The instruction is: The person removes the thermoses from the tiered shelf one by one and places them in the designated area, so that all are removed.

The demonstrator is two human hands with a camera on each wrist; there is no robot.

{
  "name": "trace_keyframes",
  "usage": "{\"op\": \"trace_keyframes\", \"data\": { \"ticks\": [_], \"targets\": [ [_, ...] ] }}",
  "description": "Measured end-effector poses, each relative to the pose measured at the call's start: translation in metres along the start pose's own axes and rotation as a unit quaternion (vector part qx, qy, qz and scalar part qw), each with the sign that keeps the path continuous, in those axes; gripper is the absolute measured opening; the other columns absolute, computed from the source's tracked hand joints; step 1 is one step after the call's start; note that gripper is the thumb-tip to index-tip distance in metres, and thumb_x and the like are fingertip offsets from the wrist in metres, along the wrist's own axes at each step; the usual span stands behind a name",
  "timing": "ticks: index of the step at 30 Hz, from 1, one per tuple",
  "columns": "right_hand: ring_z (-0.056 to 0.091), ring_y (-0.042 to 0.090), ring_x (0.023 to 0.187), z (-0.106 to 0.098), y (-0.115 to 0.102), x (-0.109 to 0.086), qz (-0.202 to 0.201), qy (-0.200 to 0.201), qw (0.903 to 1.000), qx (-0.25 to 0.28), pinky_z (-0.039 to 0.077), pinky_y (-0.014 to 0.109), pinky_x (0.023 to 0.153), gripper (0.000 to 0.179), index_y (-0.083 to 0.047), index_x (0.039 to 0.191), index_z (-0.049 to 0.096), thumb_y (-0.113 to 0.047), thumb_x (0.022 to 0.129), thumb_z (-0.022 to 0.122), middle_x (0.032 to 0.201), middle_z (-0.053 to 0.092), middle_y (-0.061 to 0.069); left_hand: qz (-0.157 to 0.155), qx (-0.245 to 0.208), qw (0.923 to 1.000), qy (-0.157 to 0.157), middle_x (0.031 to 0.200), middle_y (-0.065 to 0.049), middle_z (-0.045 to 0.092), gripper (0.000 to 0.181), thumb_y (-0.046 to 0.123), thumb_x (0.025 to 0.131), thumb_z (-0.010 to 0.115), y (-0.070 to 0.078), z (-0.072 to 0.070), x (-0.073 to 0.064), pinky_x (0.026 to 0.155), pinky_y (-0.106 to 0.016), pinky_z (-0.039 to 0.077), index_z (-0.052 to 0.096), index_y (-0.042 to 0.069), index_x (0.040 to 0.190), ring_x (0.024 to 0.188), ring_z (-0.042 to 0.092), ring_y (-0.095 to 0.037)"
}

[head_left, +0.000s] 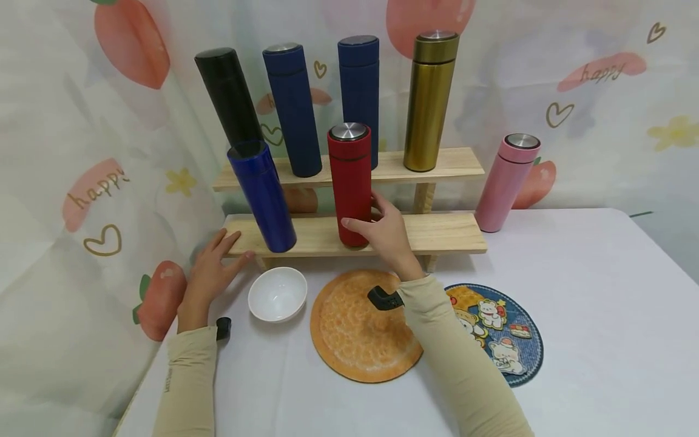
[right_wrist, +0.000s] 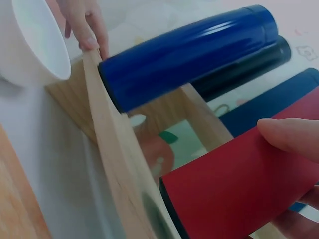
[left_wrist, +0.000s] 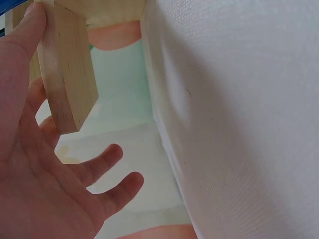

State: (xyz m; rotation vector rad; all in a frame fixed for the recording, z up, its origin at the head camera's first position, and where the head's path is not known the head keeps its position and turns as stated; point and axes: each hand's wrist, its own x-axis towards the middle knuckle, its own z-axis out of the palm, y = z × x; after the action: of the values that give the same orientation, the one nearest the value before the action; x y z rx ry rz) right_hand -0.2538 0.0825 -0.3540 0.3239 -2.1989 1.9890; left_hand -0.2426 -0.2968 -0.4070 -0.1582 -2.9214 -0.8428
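My right hand (head_left: 384, 233) grips a red thermos (head_left: 351, 182) with a steel lid, thumb in front. The thermos stands upright on, or just over, the lower board of a wooden two-tier shelf (head_left: 437, 233); I cannot tell if its base touches. At the board's left end, my left hand (head_left: 213, 270) holds the edge between thumb and fingers, with two fingers free in the left wrist view. To the right of that hand, a glossy blue thermos (head_left: 263, 200) stands on the same board. In the right wrist view the red thermos (right_wrist: 239, 184) tilts across the frame.
Along the upper tier stand a black thermos (head_left: 229, 94), two navy thermoses (head_left: 295, 115) and a gold thermos (head_left: 430, 109). A pink thermos (head_left: 508, 185) is on the table at right. In front are a white bowl (head_left: 277, 294), a round orange mat (head_left: 360, 340) and a denim-patterned mat (head_left: 513, 346).
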Motion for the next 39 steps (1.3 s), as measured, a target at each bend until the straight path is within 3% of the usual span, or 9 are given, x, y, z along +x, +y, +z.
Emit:
{"op": "trace_keyframes", "data": {
  "ticks": [12, 22, 30, 39],
  "targets": [
    [0.062, 0.029, 0.127, -0.058, -0.011, -0.012, -0.019, 0.041, 0.9988, -0.02, 0.052, 0.048, 0.105, 0.077, -0.013, 0.16, 0.05, -0.016, 0.092, 0.084, 0.149, 0.061, 0.01, -0.001, 0.002, 1.0, -0.004, 0.176, -0.021, 0.016, 0.085, 0.064, 0.104, 0.059, 0.003, -0.001, -0.002, 0.117, -0.08, 0.018, 0.036, 0.012, 0.168, 0.153, 0.018, -0.061],
    [0.063, 0.025, 0.122, -0.106, -0.02, -0.024, -0.017, 0.078, 0.9964, -0.029, 0.054, 0.03, 0.095, 0.073, -0.012, 0.159, 0.05, -0.017, 0.094, 0.082, 0.148, 0.06, 0.011, 0.003, 0.005, 1.0, -0.002, 0.176, -0.021, 0.016, 0.086, 0.066, 0.104, 0.058, 0.001, 0.0, -0.001, 0.116, -0.08, 0.019, 0.036, 0.013, 0.168, 0.151, 0.019, -0.065],
    [0.064, 0.021, 0.119, -0.137, -0.022, -0.033, -0.032, 0.115, 0.9908, -0.064, 0.054, 0.03, 0.096, 0.068, -0.014, 0.156, 0.054, -0.018, 0.094, 0.082, 0.143, 0.063, 0.01, 0.007, 0.002, 1.0, 0.003, 0.176, -0.022, 0.018, 0.084, 0.063, 0.104, 0.06, 0.002, 0.0, -0.002, 0.115, -0.081, 0.019, 0.037, 0.011, 0.167, 0.151, 0.019, -0.065],
    [0.063, 0.016, 0.12, -0.175, -0.018, -0.042, -0.015, 0.156, 0.9832, -0.093, 0.057, 0.026, 0.094, 0.072, -0.015, 0.159, 0.05, -0.021, 0.095, 0.082, 0.139, 0.064, 0.005, 0.006, 0.0, 1.0, 0.007, 0.175, -0.022, 0.018, 0.083, 0.061, 0.105, 0.061, 0.005, 0.0, -0.004, 0.115, -0.081, 0.02, 0.038, 0.011, 0.167, 0.15, 0.021, -0.065]
  ]
}}
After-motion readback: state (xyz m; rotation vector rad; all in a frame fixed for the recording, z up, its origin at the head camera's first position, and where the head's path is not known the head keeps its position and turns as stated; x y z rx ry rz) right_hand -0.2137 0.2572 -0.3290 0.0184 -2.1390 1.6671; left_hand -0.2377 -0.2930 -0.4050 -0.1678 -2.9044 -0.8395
